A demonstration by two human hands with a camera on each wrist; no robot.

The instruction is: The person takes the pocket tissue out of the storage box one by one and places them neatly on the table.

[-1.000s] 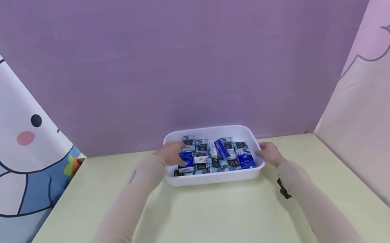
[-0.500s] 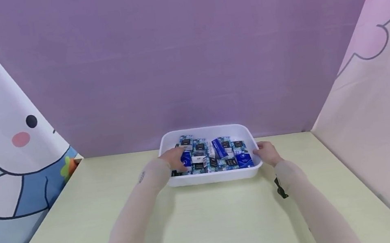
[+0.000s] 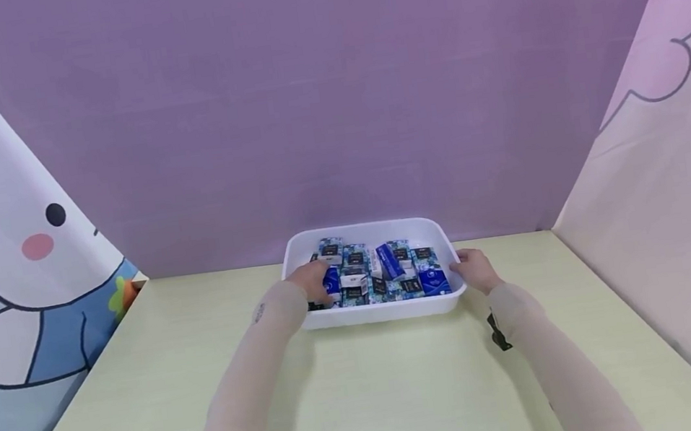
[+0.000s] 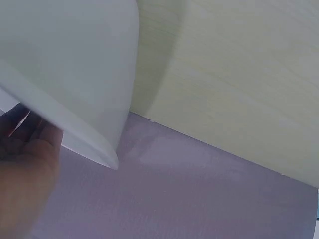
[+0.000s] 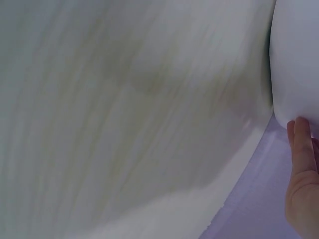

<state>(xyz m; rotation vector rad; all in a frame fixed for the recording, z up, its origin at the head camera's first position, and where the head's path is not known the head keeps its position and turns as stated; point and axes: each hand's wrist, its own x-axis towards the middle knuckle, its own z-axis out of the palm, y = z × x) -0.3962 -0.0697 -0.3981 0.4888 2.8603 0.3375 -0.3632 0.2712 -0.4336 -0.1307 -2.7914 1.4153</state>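
Observation:
A white tray [image 3: 378,313] stands on the table against the back wall, filled with small packs. Many have a blue-green pattern and dark labels, like the patterned pack [image 3: 425,257]. Reaching over the tray's left side, my left hand [image 3: 308,282] grips a blue pack [image 3: 331,280], its fingers at the far end and thumb at the near end. In the left wrist view the tray wall [image 4: 94,59] hides the fingertips. My right hand [image 3: 476,271] pinches the tray's right rim, with fingers [image 5: 301,144] along the outer wall in the right wrist view.
Another blue pack [image 3: 389,262] lies tilted on top near the middle, and one more blue pack [image 3: 435,281] sits at the right front corner. The pale table [image 3: 394,384] meets a purple back wall [image 3: 330,101]. Printed panels stand left and right.
My left hand has moved onto the blue pack, its fingers and thumb closing in on the ends. The head view has shifted slightly. My right hand stays on the rim.

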